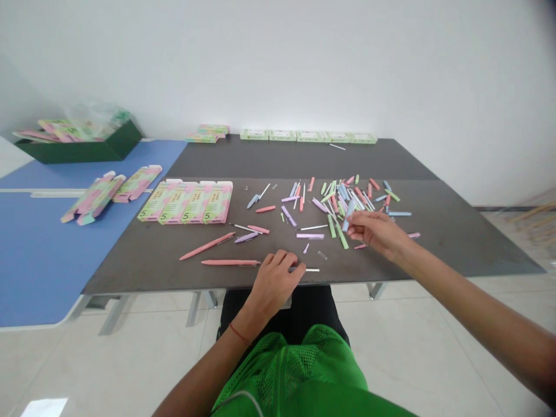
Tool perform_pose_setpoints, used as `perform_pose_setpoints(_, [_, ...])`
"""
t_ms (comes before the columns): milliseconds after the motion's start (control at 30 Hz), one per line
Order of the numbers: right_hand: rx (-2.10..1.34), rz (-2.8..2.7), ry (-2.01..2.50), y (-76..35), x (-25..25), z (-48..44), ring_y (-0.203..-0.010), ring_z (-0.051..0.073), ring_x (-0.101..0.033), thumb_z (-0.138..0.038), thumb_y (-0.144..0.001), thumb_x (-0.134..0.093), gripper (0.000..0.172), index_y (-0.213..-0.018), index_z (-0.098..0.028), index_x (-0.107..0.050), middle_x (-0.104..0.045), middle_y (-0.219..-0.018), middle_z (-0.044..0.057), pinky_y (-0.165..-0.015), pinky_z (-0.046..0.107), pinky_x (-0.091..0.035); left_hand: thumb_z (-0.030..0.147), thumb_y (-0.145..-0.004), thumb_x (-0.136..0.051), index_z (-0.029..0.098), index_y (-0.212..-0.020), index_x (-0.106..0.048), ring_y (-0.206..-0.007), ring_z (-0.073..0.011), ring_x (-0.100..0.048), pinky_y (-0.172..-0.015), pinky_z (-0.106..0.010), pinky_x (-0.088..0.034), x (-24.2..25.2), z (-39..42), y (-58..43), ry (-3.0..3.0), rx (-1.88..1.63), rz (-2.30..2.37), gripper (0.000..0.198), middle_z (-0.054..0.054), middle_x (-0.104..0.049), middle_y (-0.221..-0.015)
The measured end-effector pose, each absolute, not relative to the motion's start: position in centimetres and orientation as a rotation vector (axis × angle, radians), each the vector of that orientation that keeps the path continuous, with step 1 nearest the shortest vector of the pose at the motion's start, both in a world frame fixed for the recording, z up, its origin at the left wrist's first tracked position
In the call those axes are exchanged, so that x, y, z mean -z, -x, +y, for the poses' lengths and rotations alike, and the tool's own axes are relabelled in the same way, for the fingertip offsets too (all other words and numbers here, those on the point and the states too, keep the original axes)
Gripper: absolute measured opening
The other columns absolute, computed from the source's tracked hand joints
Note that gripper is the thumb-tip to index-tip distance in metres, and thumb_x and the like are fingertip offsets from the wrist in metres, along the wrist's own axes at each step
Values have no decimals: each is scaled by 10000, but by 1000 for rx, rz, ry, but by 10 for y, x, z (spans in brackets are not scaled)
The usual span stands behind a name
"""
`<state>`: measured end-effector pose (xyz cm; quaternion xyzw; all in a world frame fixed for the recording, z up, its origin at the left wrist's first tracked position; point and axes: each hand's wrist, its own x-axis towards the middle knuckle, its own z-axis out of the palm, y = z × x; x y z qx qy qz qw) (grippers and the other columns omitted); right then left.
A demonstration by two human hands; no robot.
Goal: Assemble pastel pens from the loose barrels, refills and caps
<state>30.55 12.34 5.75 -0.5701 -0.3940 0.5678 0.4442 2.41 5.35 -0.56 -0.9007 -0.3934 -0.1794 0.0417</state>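
My left hand rests near the front edge of the grey table, fingers curled over a thin white refill and a pen part I cannot make out. My right hand reaches into a scattered pile of pastel pen parts and pinches a light blue pen barrel. Two assembled pink pens lie left of my left hand, with a purple pen piece just beyond them.
Flat pink-and-green packaging boxes lie in a row at the left of the grey table, more on the adjoining blue table. A green bin with packaging stands far left. Green boxes line the back edge by the wall.
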Motion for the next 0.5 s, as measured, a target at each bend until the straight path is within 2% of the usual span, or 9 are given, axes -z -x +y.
perform_pose_setpoints(167, [-1332, -1036, 1455, -323, -49, 105, -594, 129, -658, -317, -641, -916, 243, -759, -185, -750, -717, -681, 32, -580, 226, -605, 210, -998, -655, 228, -1140, -710, -1039, -249, -560, -807, -389, -425, 8, 58, -22, 2792, 607, -1165, 153, -68, -662, -1088])
perform_pose_setpoints(267, [-1241, -1353, 1575, -331, -43, 97, -540, 128, -603, -367, -702, -845, 223, -734, -174, -738, -671, -605, 11, -532, 234, -529, 229, -1002, -656, 218, -1196, -703, -1050, -248, -577, -826, -395, -446, 7, 59, -21, 2815, 587, -1176, 199, -69, -686, -1108])
perform_pose_setpoints(367, [-1004, -1872, 1663, -334, -38, 91, -541, 148, -592, -308, -790, -715, 147, -738, -173, -742, -660, -593, 7, -534, 257, -458, 236, -987, -680, 207, -1235, -688, -1069, -257, -594, -854, -409, -469, 6, 59, -20, 2815, 550, -1173, 250, -74, -706, -1135])
perform_pose_setpoints(500, [-474, -2434, 1708, -325, -33, 82, -696, 201, -676, -160, -806, -654, 124, -821, -178, -776, -747, -779, 51, -633, 289, -437, 211, -997, -660, 205, -1349, -631, -1156, -270, -599, -947, -427, -487, 3, 55, -19, 2784, 596, -1144, 353, -98, -702, -1215])
